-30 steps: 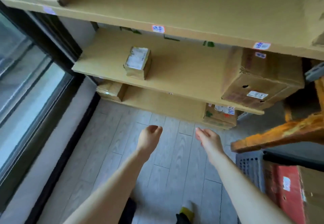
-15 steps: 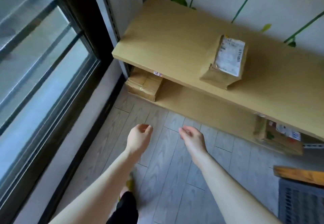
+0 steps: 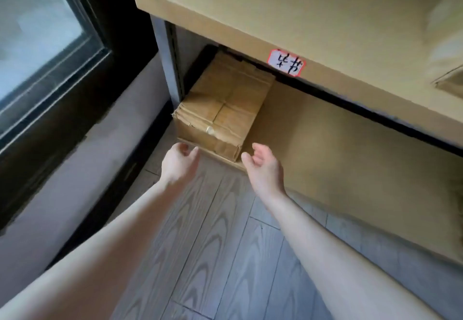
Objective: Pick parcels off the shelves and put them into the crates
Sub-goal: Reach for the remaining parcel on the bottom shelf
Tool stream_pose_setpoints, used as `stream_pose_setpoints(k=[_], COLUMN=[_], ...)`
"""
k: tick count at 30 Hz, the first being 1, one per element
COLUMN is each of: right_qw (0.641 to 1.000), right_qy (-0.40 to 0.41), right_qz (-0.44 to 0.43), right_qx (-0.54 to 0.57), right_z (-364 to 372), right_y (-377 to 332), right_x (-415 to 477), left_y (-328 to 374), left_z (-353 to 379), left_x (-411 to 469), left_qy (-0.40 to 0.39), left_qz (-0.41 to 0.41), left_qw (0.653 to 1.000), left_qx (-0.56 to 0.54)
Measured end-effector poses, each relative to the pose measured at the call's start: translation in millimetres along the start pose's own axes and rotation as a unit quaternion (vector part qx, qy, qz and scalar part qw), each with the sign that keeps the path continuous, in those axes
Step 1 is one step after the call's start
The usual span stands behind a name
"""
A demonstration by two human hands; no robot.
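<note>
Bottom shelf (image 3: 325, 149): parcel (image 3: 223, 109) just beyond fingers (image 3: 260, 148)

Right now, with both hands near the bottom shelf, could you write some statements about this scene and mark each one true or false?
1. The brown taped cardboard parcel lies at the left end of the lowest tan shelf. True.
2. The left hand holds the parcel. False: it hovers before the parcel, holding nothing.
3. The right hand is open and empty, near the parcel's front right corner. True.
4. The red-bordered white label is stuck on the parcel. False: it is on the front edge of the shelf above.
</note>
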State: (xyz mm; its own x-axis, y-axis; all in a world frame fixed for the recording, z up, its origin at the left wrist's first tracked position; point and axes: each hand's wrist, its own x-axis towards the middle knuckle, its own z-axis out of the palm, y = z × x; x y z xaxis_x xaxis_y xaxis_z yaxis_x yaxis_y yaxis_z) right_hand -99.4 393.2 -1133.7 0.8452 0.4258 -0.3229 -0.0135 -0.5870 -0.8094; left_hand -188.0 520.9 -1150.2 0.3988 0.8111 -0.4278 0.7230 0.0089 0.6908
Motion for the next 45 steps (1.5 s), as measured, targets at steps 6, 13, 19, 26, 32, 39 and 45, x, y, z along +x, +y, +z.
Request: stream_pose_setpoints(k=[6,13,19,26,32,39,45], right_qw=[0.989,0.982,0.984,0.955,0.985,0.971,0.972], right_qy=[0.031,0.063,0.063,0.136,0.068,0.049,0.016], right_qz=[-0.139,-0.179,-0.154,-0.073,-0.020,-0.138,-0.073], right_qx=[-0.034,0.015,0.060,0.252,0.155,0.187,0.223], right_z=[44,65,53,31,11,-19,-37], right_y=[33,47,51,81,101,30,47], right_x=[60,72,57,34,24,2,2], left_y=[-32,-40,-45,-37,-32,-23,-45], left_z=[43,49,42,35,37,37,53], left_x=[67,89,69,20,8,-16,-14], left_qy=[0.099,0.094,0.074,0.160,0.035,-0.088,-0.089], left_qz=[0.043,0.116,0.119,0.166,0.128,0.176,0.132], left_qw=[0.983,0.966,0.965,0.881,0.902,0.900,0.961], left_qx=[-0.146,-0.213,-0.219,-0.414,-0.412,-0.388,-0.228])
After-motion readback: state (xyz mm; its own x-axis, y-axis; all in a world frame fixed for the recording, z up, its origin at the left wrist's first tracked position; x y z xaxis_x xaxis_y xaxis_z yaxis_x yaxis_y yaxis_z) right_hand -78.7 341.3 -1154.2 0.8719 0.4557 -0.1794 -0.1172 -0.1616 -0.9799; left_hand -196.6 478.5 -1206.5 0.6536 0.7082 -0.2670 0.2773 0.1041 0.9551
